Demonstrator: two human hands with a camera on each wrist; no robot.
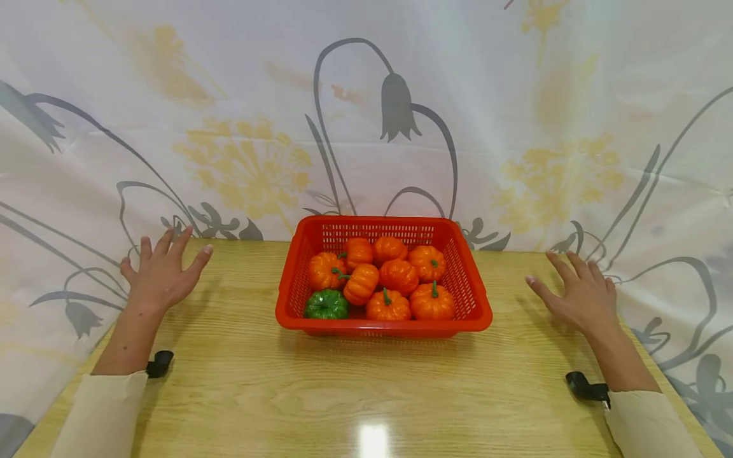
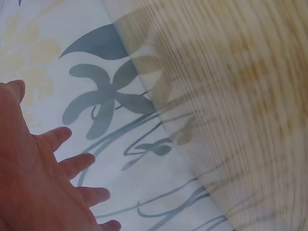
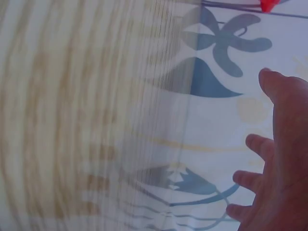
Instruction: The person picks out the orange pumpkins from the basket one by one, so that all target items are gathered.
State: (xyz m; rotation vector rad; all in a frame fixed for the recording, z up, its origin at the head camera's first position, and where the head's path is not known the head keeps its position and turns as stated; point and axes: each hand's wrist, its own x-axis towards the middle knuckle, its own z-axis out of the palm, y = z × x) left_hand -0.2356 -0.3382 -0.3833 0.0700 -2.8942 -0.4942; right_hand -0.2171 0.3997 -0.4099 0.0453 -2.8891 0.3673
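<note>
So a red basket (image 1: 383,325) is parked mid-table, toward the far side, and it's loaded with little pumpkins. Eight orange ones can be counted, plus a green pumpkin (image 1: 326,305) tucked into the near left corner. One orange pumpkin (image 1: 361,284) is tipped over to the left around the middle of the bunch, stem aimed left. Two more are lined up along the near side, right of the green one, with their stems pointed up. The rest are bunched toward the far side, pretty much shoulder to shoulder.

The left hand (image 1: 160,277) is held out well left of the basket, fingers and thumb spread apart. The right hand (image 1: 584,296) is held out well to the right, fingers also apart, thumb turned toward the basket. Both are aimed at the far edge of the table (image 1: 275,394). Whether the wood is touched by either one can't really be told.

A black gadget is worn at each wrist, just past the beige sleeves. Behind it all, a white backdrop (image 1: 366,172) is printed with grey drooping flowers and yellow blooms. A bright glare spot (image 1: 373,440) is caught on the near part of the wood.
</note>
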